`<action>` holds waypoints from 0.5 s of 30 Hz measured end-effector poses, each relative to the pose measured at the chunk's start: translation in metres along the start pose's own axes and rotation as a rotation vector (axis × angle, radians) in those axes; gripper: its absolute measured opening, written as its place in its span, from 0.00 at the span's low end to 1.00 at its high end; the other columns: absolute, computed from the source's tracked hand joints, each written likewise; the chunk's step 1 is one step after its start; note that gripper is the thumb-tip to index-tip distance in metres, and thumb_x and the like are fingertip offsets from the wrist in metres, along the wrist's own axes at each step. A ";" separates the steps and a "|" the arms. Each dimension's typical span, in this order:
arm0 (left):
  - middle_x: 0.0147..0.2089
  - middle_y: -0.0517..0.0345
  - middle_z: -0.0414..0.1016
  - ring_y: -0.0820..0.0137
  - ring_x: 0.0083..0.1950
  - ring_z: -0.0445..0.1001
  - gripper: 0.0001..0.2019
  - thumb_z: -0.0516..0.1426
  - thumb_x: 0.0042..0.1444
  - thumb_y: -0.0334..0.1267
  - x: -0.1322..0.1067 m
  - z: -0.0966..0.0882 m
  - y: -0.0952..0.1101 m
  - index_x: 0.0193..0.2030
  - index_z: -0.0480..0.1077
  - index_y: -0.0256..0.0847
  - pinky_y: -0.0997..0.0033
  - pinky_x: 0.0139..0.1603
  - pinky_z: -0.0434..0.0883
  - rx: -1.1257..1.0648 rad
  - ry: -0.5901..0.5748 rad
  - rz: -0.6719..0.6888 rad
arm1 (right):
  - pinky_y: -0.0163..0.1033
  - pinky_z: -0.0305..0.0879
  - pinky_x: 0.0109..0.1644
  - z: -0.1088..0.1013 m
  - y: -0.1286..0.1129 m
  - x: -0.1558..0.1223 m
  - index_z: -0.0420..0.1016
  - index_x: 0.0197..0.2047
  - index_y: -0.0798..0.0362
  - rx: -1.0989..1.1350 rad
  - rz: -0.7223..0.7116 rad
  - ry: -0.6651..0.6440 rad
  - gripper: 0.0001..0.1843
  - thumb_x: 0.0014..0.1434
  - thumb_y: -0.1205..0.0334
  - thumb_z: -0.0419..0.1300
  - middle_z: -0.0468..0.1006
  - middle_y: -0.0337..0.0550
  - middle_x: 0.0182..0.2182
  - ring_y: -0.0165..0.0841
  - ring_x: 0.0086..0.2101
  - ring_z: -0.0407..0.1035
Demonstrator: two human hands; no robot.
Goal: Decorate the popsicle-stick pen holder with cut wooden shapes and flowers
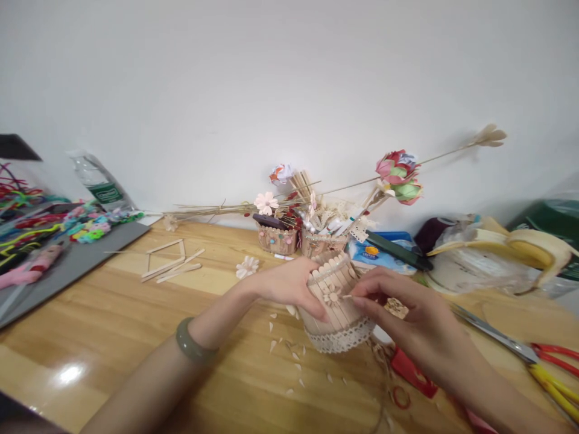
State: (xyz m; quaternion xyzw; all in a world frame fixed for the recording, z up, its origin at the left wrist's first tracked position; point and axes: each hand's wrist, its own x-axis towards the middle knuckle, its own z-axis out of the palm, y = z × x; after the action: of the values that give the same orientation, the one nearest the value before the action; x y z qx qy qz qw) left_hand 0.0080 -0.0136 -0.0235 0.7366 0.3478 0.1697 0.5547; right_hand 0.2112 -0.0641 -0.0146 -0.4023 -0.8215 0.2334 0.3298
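My left hand grips the side of a round pot made of upright craft sticks, its thumb across the front. The pot tilts toward me, with white lace trim around its lower edge. On its front is a small flower made of pale wooden petals. My right hand pinches a small pale sliver at the flower's right side; whether it touches the flower I cannot tell. Several loose petals lie on the table below the pot.
Behind stand a decorated basket and a second container with paper flowers. Scissors and a red object lie at right, near a banana peel. Craft sticks, a bottle and a grey board are at left.
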 end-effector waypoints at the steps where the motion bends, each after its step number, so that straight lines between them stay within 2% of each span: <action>1: 0.31 0.64 0.70 0.71 0.35 0.67 0.17 0.65 0.32 0.33 0.000 0.000 0.000 0.34 0.72 0.36 0.74 0.36 0.66 0.010 0.002 0.004 | 0.36 0.64 0.34 0.001 0.000 -0.001 0.69 0.31 0.50 -0.032 -0.038 0.006 0.07 0.61 0.64 0.54 0.73 0.39 0.30 0.30 0.31 0.68; 6: 0.31 0.63 0.70 0.69 0.36 0.68 0.17 0.64 0.32 0.33 0.000 -0.001 -0.001 0.35 0.73 0.35 0.73 0.36 0.67 0.033 -0.001 0.004 | 0.34 0.66 0.35 0.007 0.006 -0.005 0.68 0.36 0.51 -0.273 -0.279 0.091 0.07 0.60 0.72 0.54 0.74 0.41 0.34 0.29 0.33 0.70; 11: 0.34 0.61 0.71 0.67 0.39 0.68 0.20 0.64 0.32 0.31 0.000 0.000 -0.001 0.38 0.73 0.34 0.72 0.38 0.68 0.026 0.015 -0.016 | 0.35 0.67 0.32 0.013 0.020 -0.012 0.68 0.42 0.54 -0.569 -0.521 0.202 0.08 0.60 0.72 0.53 0.74 0.44 0.36 0.31 0.33 0.70; 15: 0.32 0.63 0.70 0.68 0.37 0.68 0.18 0.64 0.32 0.30 0.000 0.001 0.000 0.35 0.73 0.34 0.72 0.37 0.68 -0.002 0.026 -0.006 | 0.36 0.68 0.36 0.013 0.027 -0.014 0.69 0.46 0.57 -0.690 -0.633 0.237 0.10 0.62 0.72 0.51 0.74 0.47 0.37 0.34 0.37 0.69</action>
State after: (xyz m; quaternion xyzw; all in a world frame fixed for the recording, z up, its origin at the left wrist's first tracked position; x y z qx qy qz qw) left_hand 0.0085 -0.0144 -0.0237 0.7328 0.3570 0.1780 0.5513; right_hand 0.2222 -0.0615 -0.0461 -0.2422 -0.8899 -0.2119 0.3233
